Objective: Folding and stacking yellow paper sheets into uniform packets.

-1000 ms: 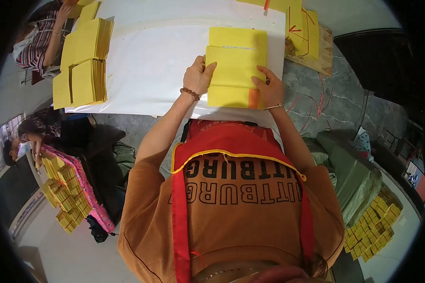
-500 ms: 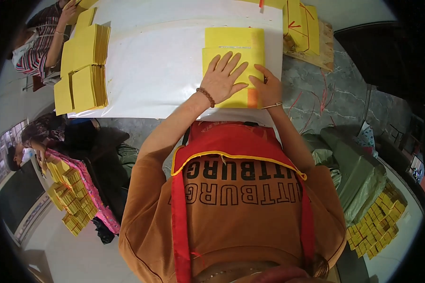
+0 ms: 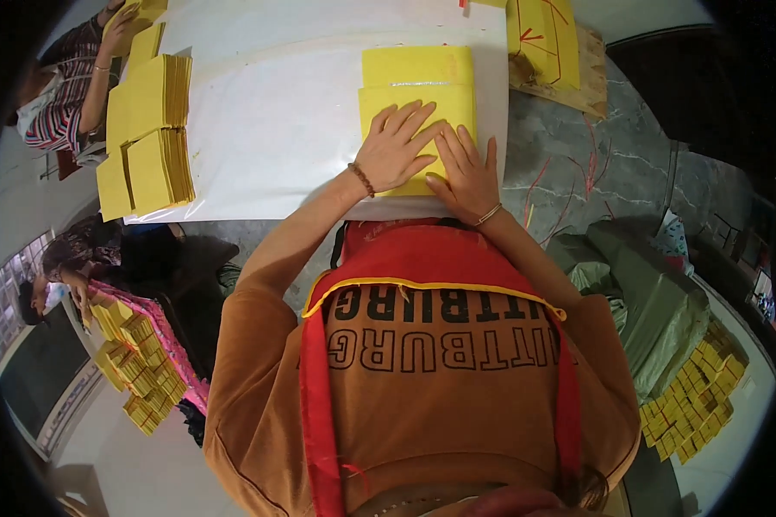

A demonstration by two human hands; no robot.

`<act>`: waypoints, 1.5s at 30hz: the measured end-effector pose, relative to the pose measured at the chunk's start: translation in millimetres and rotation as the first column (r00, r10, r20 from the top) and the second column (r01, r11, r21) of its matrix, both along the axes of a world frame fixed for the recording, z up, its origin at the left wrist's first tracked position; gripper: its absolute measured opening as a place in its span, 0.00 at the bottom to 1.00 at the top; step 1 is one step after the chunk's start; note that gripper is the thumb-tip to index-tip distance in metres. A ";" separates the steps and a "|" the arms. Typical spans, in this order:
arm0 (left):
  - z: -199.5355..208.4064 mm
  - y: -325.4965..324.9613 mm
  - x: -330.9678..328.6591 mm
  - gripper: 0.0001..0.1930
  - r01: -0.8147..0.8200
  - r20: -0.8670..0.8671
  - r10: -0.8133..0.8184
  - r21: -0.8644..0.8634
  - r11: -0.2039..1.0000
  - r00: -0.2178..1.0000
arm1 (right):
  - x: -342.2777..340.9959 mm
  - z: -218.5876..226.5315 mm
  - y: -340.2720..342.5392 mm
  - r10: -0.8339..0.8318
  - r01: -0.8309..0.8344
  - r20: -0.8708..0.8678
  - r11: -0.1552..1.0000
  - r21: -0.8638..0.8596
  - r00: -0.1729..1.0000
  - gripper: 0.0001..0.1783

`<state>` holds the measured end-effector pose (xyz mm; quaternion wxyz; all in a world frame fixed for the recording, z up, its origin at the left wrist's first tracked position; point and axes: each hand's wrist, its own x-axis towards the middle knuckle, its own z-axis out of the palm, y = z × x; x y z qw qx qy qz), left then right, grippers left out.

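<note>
Plainly, in the head view, with the clock read from its middle, the yellow paper [image 3: 418, 95] lies at twelve o'clock, near the right-hand edge of a white table [image 3: 272, 129]. The left hand [image 3: 397, 148] rests on it palm down, flat and unclenched, fingers pointing toward one o'clock. The right hand [image 3: 467, 177] is flat too, over the paper's four o'clock corner, its fingers stretched toward eleven and close to the left fingertips; both press on the paper rather than grasp it. A beaded bracelet [image 3: 361, 179] circles the left wrist, a thin bangle [image 3: 490, 214] the right. At ten o'clock, stacks of yellow paper [image 3: 151, 99] stand along the table's edge, near a co-worker in a striped top [image 3: 65, 99]. At one o'clock, a yellow bundle [image 3: 539, 47] tied with red string sits on a wooden board [image 3: 591, 77]. More yellow packs [image 3: 694, 396] are piled at four o'clock, beside green sacks [image 3: 642, 302].
</note>
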<state>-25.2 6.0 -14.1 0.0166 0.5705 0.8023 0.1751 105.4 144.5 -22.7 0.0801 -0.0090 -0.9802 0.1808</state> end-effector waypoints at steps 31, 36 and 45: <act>12.9 -1.5 -15.0 0.21 0.013 -0.206 0.021 0.163 0.987 0.978 | -28.5 -37.7 67.0 -0.354 0.179 0.030 0.398 -0.900 0.935 0.22; 29.5 -70.5 -74.5 0.27 -0.158 -0.331 0.269 0.326 0.932 0.905 | -9.3 -40.2 54.9 -0.341 0.171 0.044 0.351 -0.921 0.939 0.22; -18.2 -136.1 -89.6 0.22 -0.302 -0.179 0.280 -0.113 0.947 0.943 | -13.7 -52.4 49.5 -0.324 0.172 0.007 0.486 -0.857 0.946 0.18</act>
